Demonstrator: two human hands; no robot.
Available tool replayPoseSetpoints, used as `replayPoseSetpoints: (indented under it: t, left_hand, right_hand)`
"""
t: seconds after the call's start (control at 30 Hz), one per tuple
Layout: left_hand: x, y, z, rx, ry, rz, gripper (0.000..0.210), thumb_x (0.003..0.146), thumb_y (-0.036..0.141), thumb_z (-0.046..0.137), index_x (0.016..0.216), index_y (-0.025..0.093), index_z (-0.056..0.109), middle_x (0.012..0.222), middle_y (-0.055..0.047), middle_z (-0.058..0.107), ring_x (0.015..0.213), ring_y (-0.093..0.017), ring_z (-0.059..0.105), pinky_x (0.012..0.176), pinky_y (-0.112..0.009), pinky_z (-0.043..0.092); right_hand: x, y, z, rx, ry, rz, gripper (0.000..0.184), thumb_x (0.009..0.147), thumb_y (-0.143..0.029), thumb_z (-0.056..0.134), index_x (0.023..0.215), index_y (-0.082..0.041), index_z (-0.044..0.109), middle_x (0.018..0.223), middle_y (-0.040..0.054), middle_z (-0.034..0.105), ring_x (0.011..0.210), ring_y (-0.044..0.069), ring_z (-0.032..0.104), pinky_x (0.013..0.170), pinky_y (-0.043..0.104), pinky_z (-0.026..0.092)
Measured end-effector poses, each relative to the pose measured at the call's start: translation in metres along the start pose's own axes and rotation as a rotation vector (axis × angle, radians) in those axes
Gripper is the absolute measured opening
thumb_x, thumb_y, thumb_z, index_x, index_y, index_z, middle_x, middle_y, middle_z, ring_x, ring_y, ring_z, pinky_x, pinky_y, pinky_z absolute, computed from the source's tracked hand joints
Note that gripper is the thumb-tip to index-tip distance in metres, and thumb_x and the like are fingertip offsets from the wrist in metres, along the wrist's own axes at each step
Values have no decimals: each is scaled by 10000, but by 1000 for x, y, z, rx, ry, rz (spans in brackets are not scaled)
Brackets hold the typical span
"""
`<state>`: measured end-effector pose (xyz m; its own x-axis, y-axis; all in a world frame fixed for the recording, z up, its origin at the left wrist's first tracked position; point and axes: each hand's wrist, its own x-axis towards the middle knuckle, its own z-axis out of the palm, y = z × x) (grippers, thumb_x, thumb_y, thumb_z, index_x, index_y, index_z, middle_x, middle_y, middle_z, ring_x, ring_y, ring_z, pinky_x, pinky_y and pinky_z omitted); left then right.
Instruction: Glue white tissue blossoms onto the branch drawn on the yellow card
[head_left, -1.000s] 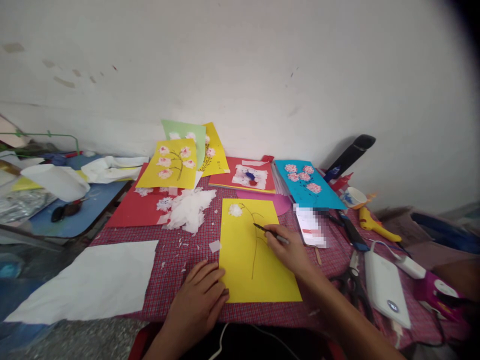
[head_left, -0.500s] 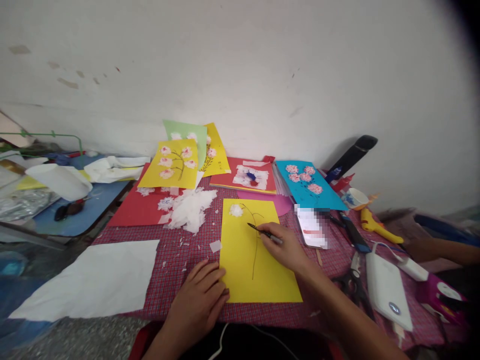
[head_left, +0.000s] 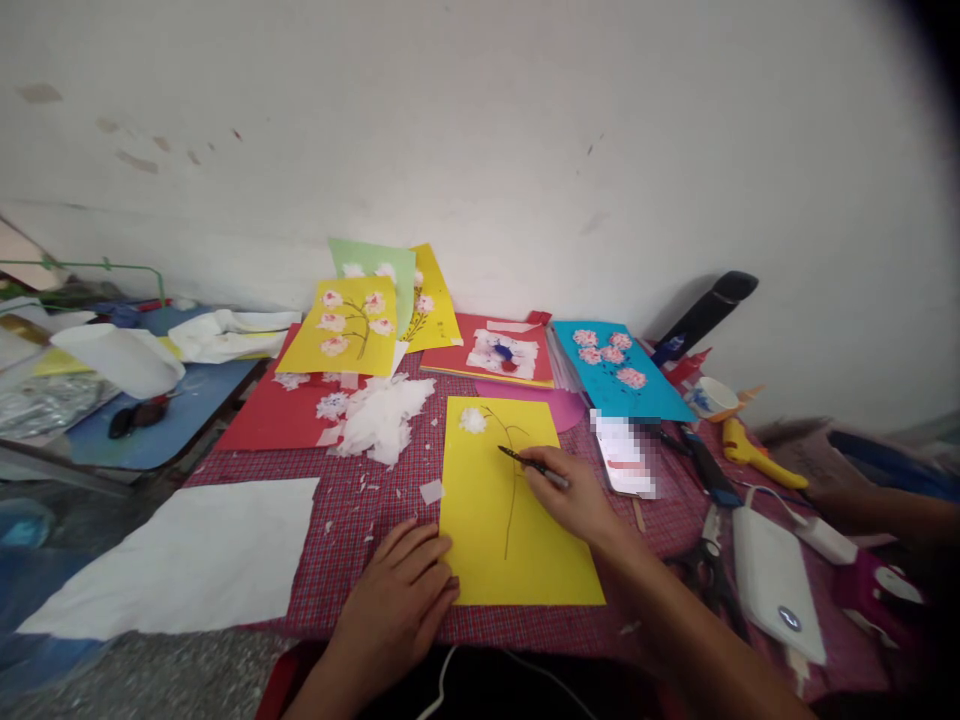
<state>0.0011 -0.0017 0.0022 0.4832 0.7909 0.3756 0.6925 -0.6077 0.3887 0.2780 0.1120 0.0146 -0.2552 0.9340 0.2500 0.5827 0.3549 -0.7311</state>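
A sheet of yellow paper lies flat in front of me, with a thin dark branching stem drawn on it. Near its upper left corner sits a white tissue flower. My right hand is closed round a dark pen, its tip pointing left at or just over the stem; I cannot tell whether it touches. My left hand rests flat with fingers stretched out, fingertips on the sheet's left edge. Torn white tissue is heaped beyond the sheet, to the left.
A white sheet lies at left. Finished flower pictures on yellow and blue paper stand at the back. On the right are a phone, scissors, a white power bank and a yellow glue gun. Another person's arm reaches in.
The pen and my right hand have shifted very slightly to the right. My left hand and the yellow sheet stay in place.
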Motion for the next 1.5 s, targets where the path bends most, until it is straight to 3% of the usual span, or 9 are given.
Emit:
replayPoseSetpoints:
  t: [0.37,1.2,1.5]
  left_hand:
    - [2,2,-1,-2,30,10,126,960,241,547,948,232,672,1161,-9,708,1168,-227,596,1095,-505,413]
    - [1,1,0,13,31,12,137,951,238,549,937,227,685,1149,-27,710,1169,-229,599,1096,-501,429]
    - [4,2,-2,4,27,21,141,950,231,549,941,226,689,1133,-33,710,1162,-228,607,1099,-506,431]
  right_hand:
    - [-7,5,-5,-18,116,75,189,884,-249,561,992,-221,713,962,59,762,861,226,718,763,348,564]
    - [-4,0,-1,-62,102,81,188,875,-239,556,978,-219,712,935,55,766,831,213,717,748,337,554]
    - [-4,-3,8,-5,64,71,197,892,-235,556,1019,-227,706,1003,61,762,912,227,712,813,367,564]
